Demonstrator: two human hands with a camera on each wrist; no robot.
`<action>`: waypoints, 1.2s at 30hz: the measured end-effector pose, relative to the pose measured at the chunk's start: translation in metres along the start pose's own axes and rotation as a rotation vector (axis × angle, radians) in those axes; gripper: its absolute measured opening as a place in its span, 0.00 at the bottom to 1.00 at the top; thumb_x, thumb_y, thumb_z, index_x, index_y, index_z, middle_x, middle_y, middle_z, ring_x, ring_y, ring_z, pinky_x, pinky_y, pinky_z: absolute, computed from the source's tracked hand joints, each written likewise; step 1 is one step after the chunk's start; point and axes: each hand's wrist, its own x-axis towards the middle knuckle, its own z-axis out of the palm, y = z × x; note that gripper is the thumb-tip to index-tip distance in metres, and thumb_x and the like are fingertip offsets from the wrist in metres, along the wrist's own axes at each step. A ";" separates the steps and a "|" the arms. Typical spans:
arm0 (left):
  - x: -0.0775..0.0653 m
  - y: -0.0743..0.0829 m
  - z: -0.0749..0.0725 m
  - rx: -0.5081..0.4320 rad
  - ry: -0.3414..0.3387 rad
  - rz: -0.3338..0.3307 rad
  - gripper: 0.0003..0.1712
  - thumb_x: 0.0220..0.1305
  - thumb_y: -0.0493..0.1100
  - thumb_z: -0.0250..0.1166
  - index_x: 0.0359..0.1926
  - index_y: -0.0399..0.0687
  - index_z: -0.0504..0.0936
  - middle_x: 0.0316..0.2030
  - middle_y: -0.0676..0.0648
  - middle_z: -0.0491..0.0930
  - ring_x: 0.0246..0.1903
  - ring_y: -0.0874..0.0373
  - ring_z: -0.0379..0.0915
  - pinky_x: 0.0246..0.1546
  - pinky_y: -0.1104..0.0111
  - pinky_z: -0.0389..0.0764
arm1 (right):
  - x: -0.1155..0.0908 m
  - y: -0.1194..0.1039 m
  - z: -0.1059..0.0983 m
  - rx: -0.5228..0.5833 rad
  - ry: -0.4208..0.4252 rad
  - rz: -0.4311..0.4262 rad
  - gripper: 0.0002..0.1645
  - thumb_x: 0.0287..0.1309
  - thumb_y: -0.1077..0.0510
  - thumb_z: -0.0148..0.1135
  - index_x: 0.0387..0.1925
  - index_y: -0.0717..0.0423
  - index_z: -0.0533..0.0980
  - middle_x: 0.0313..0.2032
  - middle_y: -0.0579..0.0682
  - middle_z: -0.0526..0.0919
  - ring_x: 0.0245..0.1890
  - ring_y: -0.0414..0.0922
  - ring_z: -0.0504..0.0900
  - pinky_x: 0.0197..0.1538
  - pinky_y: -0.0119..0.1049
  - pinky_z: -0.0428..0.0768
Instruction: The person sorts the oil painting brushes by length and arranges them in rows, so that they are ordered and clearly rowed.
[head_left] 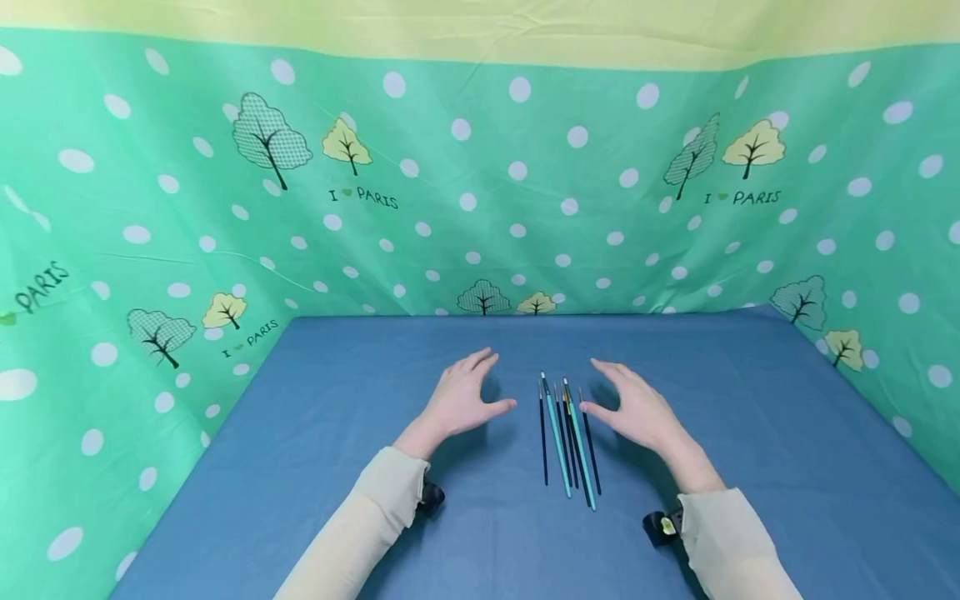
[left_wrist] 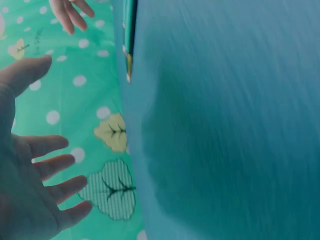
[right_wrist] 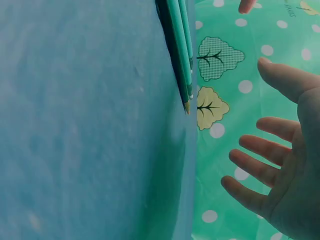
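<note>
Several thin paintbrushes (head_left: 557,437), some black and some turquoise, lie side by side on the blue tabletop with their tips pointing away from me. My left hand (head_left: 465,396) hovers to the left of them, fingers spread and nothing in it. On the other side, my right hand (head_left: 636,407) is held with its thumb near the rightmost brush; whether it touches cannot be told from the head view. In the right wrist view the brushes (right_wrist: 179,50) appear apart from the spread fingers. The left wrist view catches only some brush tips (left_wrist: 129,62).
A blue cloth (head_left: 360,367) covers the table. Behind it and along the sides hangs a green polka-dot curtain (head_left: 525,200) with printed trees. Dark wrist cameras sit at both cuffs, the right one (head_left: 662,528) close above the cloth.
</note>
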 end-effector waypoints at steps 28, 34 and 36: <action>0.001 0.044 0.047 -0.418 -0.086 -0.221 0.32 0.50 0.50 0.69 0.55 0.41 0.74 0.41 0.47 0.77 0.35 0.56 0.74 0.33 0.65 0.78 | 0.004 -0.005 0.014 0.223 -0.102 0.173 0.41 0.52 0.53 0.63 0.63 0.67 0.59 0.45 0.60 0.77 0.38 0.50 0.79 0.33 0.40 0.79; 0.001 0.048 0.055 -0.551 -0.115 -0.272 0.29 0.49 0.43 0.69 0.53 0.38 0.74 0.29 0.50 0.74 0.16 0.59 0.74 0.22 0.72 0.76 | 0.005 -0.006 0.015 0.277 -0.139 0.251 0.40 0.50 0.57 0.65 0.62 0.67 0.60 0.38 0.55 0.77 0.23 0.41 0.77 0.27 0.35 0.76; 0.001 0.050 0.056 -0.558 -0.113 -0.282 0.30 0.49 0.41 0.70 0.54 0.36 0.73 0.26 0.50 0.73 0.15 0.59 0.74 0.21 0.72 0.77 | 0.006 -0.006 0.016 0.293 -0.148 0.270 0.39 0.49 0.58 0.65 0.61 0.67 0.62 0.36 0.54 0.77 0.21 0.40 0.77 0.27 0.35 0.77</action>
